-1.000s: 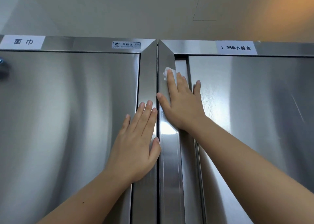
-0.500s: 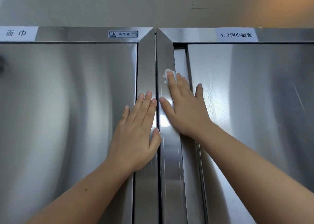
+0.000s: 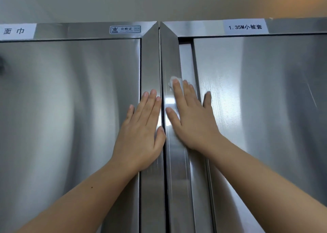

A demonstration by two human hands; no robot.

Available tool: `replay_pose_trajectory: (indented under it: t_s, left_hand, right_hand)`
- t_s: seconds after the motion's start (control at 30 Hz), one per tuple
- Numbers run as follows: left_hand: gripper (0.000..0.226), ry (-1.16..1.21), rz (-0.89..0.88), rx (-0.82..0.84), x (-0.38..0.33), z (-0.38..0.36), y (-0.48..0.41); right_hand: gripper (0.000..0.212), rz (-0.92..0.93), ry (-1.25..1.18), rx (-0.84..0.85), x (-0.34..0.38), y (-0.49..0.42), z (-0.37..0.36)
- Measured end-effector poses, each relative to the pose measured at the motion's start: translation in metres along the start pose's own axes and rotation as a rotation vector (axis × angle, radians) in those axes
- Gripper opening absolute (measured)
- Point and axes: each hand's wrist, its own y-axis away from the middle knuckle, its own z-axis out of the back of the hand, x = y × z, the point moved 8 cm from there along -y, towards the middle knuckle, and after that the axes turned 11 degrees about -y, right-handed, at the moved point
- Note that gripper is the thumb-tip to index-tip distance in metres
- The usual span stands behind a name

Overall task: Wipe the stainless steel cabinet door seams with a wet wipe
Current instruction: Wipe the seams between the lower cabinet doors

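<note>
- Up high, two shiny steel cabinets stand side by side, and a thin dark gap, the middle seam (image 3: 160,64), runs down between them.
- The left hand (image 3: 141,132) lies flat on the upright steel strip (image 3: 149,64) just left of that seam. Its fingers are straight and close together. It holds nothing. Its thumb sits right at the edge of the gap.
- The right hand (image 3: 192,119) lies flat on the other side, on the steel strip (image 3: 169,56) just right of the seam. Its fingers are straight too, not curled.
- The wet wipe (image 3: 174,79) is squashed under the right hand's fingers, pressed against that strip. A small white crumpled bit pokes out past the tip of the first finger. The rest of the wipe is hidden under the hand.
- The right hand's little finger is spread away from the others and touches the right door (image 3: 265,109). That door has pale streaky marks near the finger.
- The right thumb points toward the middle seam, close to the left hand's fingertips, but the two hands do not touch.
- The left door (image 3: 70,109) is big and smooth, and only the left hand's little finger lies on it.
- A white label (image 3: 17,31) with writing is stuck along the top on the left, another white label (image 3: 246,27) is on the right, and a small sticker (image 3: 125,29) sits near the middle.
</note>
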Motion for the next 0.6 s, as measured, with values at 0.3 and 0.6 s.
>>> replay_pose_trajectory:
  t_s: [0.3, 0.6]
  left_hand:
    - [0.062, -0.003, -0.010, -0.030, -0.004, 0.005, 0.004]
    - [0.059, -0.040, -0.027, -0.030, -0.008, 0.005, 0.024]
  right_hand:
    - [0.062, -0.042, 0.056, 0.016, -0.002, -0.014, 0.004]
    - [0.063, -0.004, 0.025, 0.036, 0.002, 0.045, -0.014]
